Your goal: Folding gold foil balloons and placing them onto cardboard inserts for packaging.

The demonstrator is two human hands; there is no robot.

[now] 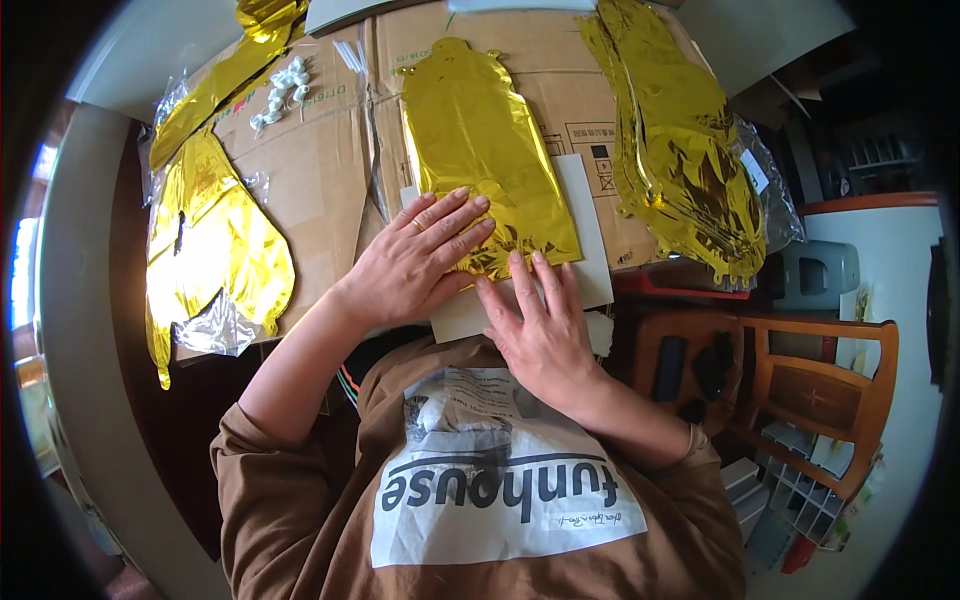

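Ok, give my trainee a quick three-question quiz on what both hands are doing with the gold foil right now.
1. True or false: both hands press flat on the gold foil balloon lying in the middle.
2. Which hand wears a ring? A) left hand B) right hand C) neither
3. Fill in: the middle balloon rests partly on a white ____ laid on flattened cardboard.

Key: 1 true; both palms lie open on its lower edge. 2 A. 3 board.
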